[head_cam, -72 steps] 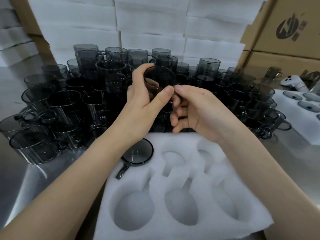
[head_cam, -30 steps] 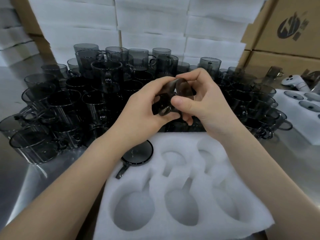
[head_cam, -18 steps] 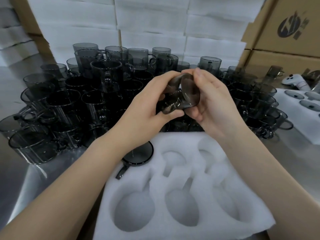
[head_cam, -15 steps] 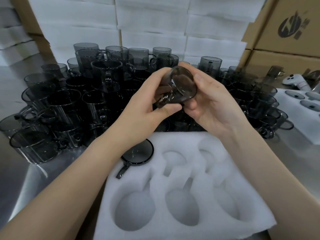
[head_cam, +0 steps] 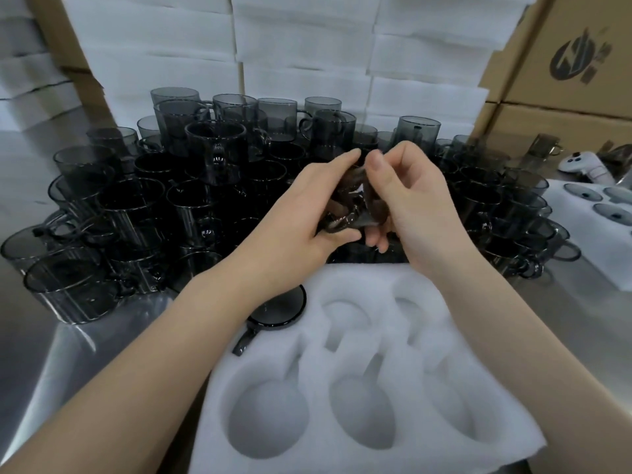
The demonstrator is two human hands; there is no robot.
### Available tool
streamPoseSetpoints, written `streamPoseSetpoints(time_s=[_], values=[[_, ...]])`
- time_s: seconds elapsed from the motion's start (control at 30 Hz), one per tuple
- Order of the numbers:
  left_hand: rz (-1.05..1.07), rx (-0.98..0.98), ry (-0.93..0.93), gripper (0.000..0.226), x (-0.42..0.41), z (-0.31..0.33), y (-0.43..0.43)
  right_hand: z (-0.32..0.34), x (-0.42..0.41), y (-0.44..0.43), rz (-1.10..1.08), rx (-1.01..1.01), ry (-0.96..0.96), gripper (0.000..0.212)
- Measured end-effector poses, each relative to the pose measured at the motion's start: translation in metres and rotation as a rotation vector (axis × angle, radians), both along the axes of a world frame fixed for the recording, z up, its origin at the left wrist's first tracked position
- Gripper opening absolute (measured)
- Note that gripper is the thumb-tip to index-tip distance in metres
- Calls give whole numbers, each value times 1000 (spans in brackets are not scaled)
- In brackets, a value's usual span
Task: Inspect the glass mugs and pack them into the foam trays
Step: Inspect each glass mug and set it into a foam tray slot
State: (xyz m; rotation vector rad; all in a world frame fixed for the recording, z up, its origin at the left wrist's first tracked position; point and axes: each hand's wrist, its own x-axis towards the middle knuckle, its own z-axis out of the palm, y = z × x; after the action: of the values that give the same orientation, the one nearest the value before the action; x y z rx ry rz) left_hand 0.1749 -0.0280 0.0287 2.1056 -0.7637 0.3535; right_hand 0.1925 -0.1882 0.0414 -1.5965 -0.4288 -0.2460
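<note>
Both hands hold one smoky grey glass mug (head_cam: 355, 206) above the far edge of the white foam tray (head_cam: 355, 340). My left hand (head_cam: 301, 213) grips it from the left, thumb underneath. My right hand (head_cam: 413, 203) curls round it from the right, so most of the mug is hidden. One mug (head_cam: 280, 307) sits upside down in the tray's far-left pocket, handle pointing toward me. The other pockets hold nothing. A dense cluster of grey mugs (head_cam: 143, 206) stands behind the tray.
Stacks of white foam sheets (head_cam: 301, 39) rise behind the mugs. Cardboard boxes (head_cam: 567, 63) stand at the right. A second foam tray (head_cam: 595, 217) with mugs in it lies at the right edge, beside a white controller (head_cam: 342, 165). The table is steel (head_cam: 41, 364).
The two hands have turned the mug between them; its open mouth, visible half a second ago, is now hidden behind my fingers. The mug has dropped slightly toward the tray.
</note>
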Motion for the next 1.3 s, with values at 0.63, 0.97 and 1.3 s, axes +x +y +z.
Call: streamPoseSetpoints(time_s=[0.63, 0.97, 1.3], values=[[267, 99, -64, 84, -7, 3, -7, -2, -5, 7, -27, -463, -96, 55], [227, -76, -51, 84, -6, 2, -6, -3, -11, 13, -66, -364, -253, 11], [177, 5, -253, 79, -7, -2, -6, 5, -5, 7, 83, 123, 97, 21]])
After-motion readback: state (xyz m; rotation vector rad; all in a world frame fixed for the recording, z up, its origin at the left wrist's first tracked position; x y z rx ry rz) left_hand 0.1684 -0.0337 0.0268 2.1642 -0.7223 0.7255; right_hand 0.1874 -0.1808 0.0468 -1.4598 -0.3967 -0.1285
